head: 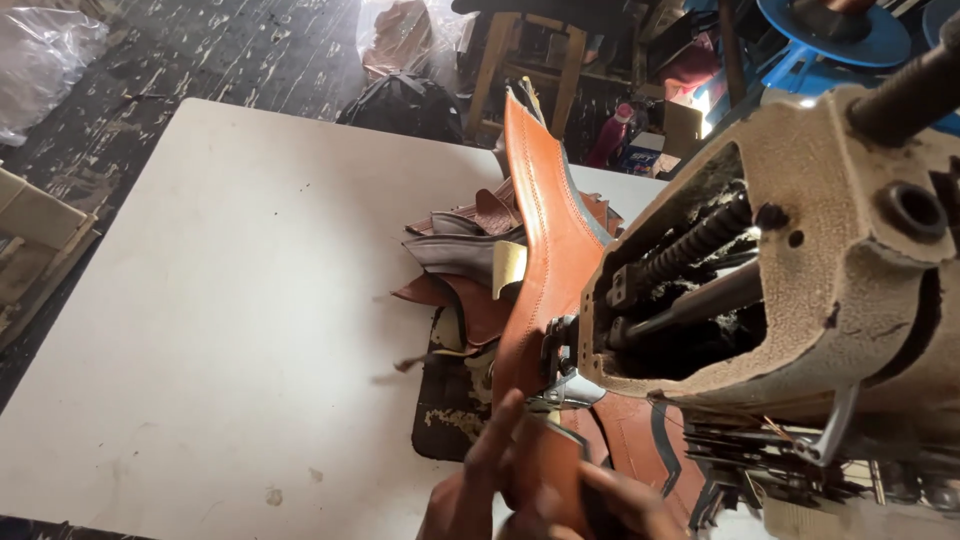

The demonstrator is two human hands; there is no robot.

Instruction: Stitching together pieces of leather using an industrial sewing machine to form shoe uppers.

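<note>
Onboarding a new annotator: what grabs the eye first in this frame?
The long tan leather strip rising up the middle, fed under the presser foot of the worn beige sewing machine filling the right. At the bottom edge, the left hand and right hand press the strip; a pile of leather scraps lies behind on the white table.

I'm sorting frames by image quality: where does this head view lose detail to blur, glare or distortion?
Head view: the left hand and right hand at the bottom edge are motion-blurred; the orange leather strip is fairly sharp; the sewing machine head looms large and stretched by the wide lens; a bright patch glares behind it at upper right; the white table is evenly lit.
</note>
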